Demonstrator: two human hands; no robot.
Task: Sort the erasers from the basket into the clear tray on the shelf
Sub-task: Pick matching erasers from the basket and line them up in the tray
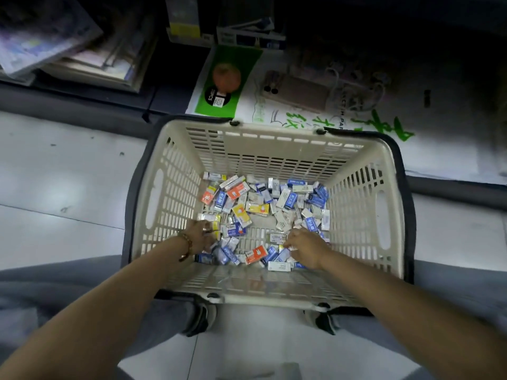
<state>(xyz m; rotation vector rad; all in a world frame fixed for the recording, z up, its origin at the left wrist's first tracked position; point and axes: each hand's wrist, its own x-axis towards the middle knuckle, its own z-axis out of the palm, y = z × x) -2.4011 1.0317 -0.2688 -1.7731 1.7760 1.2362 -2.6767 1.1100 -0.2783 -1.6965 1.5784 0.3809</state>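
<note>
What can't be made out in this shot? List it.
Clear tray: absent from head view; top of frame dark, blurred.
Left hand: fingers buried among erasers in basket, grip unclear.
Right hand: fingers curled under palm, hold unclear.
Print on erasers: too small to read.

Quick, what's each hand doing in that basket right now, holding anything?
Left hand: fingers curled round erasers in the basket.
Right hand: fingers curled down into the pile; whether it grips anything cannot be told.
</note>
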